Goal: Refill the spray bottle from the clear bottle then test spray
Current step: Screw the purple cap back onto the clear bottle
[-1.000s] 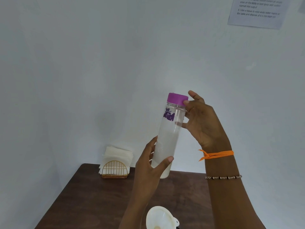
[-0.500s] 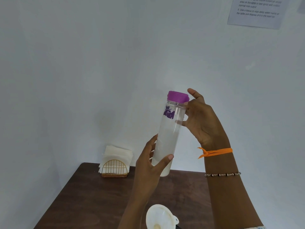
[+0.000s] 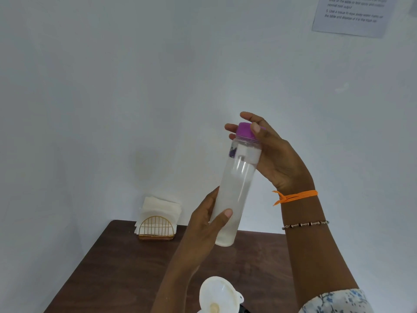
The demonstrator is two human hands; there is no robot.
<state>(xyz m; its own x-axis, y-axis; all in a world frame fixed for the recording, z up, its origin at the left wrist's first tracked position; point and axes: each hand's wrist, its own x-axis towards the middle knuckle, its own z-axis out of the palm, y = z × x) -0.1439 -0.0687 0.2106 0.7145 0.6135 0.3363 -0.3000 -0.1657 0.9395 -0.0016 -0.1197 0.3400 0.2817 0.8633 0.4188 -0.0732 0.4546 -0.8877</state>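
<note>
A tall clear bottle (image 3: 237,184) with water in it is held upright above the table, slightly tilted. My left hand (image 3: 206,227) grips its lower part. My right hand (image 3: 270,159) wraps its fingers and thumb around the purple cap (image 3: 244,131) at the top. A white funnel (image 3: 217,294) stands at the bottom edge of the view, below the bottle; what it sits in is hidden, so the spray bottle itself is not visible.
A dark brown wooden table (image 3: 126,267) stands against a white wall. A gold wire holder with white tissues (image 3: 158,220) sits at its far left corner. A printed paper sheet (image 3: 352,14) hangs on the wall at top right.
My right hand has moved from beside the bottle's neck up onto the purple cap and closed around it. The bottle has turned a little, its purple print now facing left.
</note>
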